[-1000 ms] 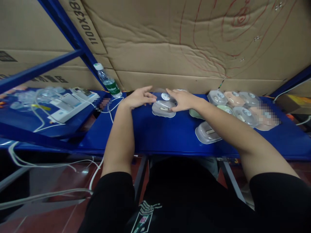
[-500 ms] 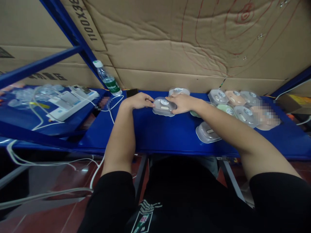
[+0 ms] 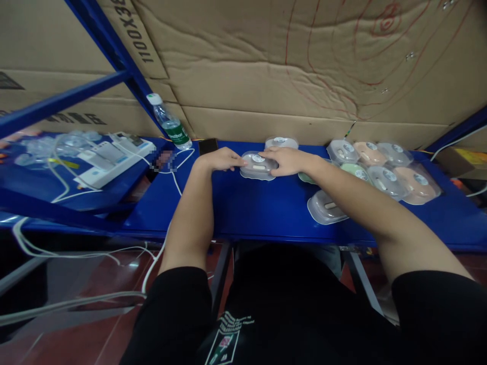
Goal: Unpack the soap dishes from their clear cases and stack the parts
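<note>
One clear plastic domed lid point(image 3: 258, 158), up a sec ago, now sits on grey rounded box point(image 3: 255, 171), 12 o'clock on blue table point(image 3: 236, 213), so prob. covered; L hand point(image 3: 225, 159) fingers bunched at 9 o'clock edge, grip unclear, R hand point(image 3: 286, 160) half-spread, gripping 3 o'clock end.

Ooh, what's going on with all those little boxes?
A person has their left hand and right hand on one gray box with a clear cover, sitting on a blue table. The left hand touches one side and the right hand holds the other. More boxes, gray, green and peach, sit around it, most of them farther right.
</note>
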The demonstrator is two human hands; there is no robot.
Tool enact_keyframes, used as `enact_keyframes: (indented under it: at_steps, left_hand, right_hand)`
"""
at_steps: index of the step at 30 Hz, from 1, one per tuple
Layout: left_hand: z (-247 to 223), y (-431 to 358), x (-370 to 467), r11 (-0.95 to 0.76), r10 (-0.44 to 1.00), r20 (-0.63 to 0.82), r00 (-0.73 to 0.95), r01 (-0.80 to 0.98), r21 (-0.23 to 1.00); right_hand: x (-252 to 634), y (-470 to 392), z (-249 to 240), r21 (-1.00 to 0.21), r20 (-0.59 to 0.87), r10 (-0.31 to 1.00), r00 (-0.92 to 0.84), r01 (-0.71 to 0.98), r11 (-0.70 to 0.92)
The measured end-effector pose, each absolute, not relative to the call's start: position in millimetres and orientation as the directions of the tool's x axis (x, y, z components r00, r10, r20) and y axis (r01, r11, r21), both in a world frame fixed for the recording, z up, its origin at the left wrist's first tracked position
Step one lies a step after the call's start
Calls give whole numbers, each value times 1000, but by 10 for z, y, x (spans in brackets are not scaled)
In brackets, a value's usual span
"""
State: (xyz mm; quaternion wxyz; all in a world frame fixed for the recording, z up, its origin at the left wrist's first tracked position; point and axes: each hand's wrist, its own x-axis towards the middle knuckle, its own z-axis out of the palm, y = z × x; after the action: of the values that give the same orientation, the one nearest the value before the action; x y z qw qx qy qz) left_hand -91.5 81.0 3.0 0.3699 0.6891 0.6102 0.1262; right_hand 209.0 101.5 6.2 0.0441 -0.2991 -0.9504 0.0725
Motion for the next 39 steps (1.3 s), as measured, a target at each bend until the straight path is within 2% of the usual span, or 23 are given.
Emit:
enact_keyframes:
  at_steps: [14,21,27,30,33,36,39]
  left_hand:
    - [16,818,-927,37,935,-287,207,748,662]
    - [23,819,-951,36,933,-291,212,748,662]
    - [-1,838,-936,-62,913,-268,308,754,654]
    - [-29,865,-886,-92,949,-153,274,708,700]
    - [-63,890,-817,-133,989,46,141,696,706]
    - [-105,897,-721,-189,976,206,69,734,653]
    - [-153,881,-607,-223,966,247,78,738,637]
  right_hand:
    - [2085,1011,90,-194,83,543,-835,521,831]
    - [2152,1028,57,-253,66,544,-836,514,820]
    - [2295,848,269,-198,-3,604,-797,593,781]
    - [2533,698,465,-195,120,607,-785,581,790]
    - [2953,543,620,-230,324,633,-703,590,774]
    - [3483,441,620,-315,465,748,-473,701,640]
    - [3967,429,438,-400,599,773,-210,758,516]
